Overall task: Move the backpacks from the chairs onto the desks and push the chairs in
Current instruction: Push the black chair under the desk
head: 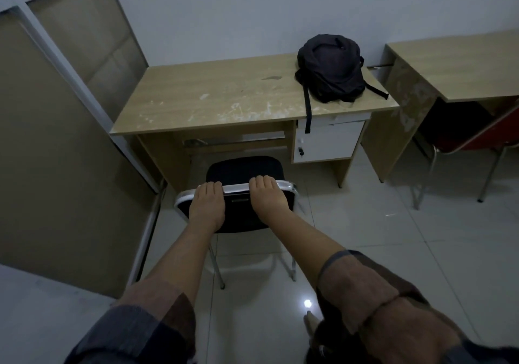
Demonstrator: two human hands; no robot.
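Note:
A dark backpack (331,68) lies on the right end of the wooden desk (213,97), one strap hanging over the front edge. A black chair with a metal frame (238,172) stands in front of the desk, its seat partly under the desktop. My left hand (207,205) and my right hand (268,196) both grip the top of the chair's backrest, fingers curled over the chrome rim.
A second wooden desk (460,66) stands at the right with a red chair (474,136) tucked under it. A white drawer unit (328,141) hangs under the first desk's right side. A partition panel (56,139) runs along the left. The floor is glossy tile.

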